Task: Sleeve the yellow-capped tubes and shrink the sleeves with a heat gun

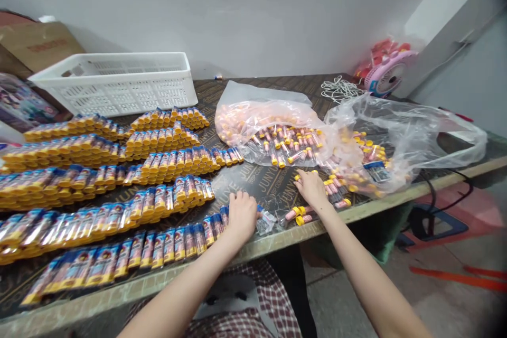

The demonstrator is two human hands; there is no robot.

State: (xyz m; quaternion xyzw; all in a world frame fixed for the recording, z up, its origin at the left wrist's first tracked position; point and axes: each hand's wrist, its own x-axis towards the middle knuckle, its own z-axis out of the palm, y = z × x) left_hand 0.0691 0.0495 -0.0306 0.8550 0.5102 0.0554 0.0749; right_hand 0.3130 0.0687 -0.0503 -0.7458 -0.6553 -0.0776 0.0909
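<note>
My left hand (242,215) is at the right end of the front row of small labelled tubes (158,247). Its fingers are curled, and what they hold, if anything, is hidden. By its thumb lies a bit of crumpled clear plastic (266,222) with some blue on it. My right hand (312,190) reaches over a loose group of pink tubes with yellow caps (331,186). Its fingers are bent together, with a yellow cap showing at their tips. A few more pink tubes (293,214) lie just below that hand.
Stacked rows of blue-and-yellow tubes (79,150) fill the left side. Behind them stands a white plastic basket (134,90). Clear bags (261,96) spill pink tubes in the middle. A pink fan (390,76) and white cord (340,88) sit at the back right.
</note>
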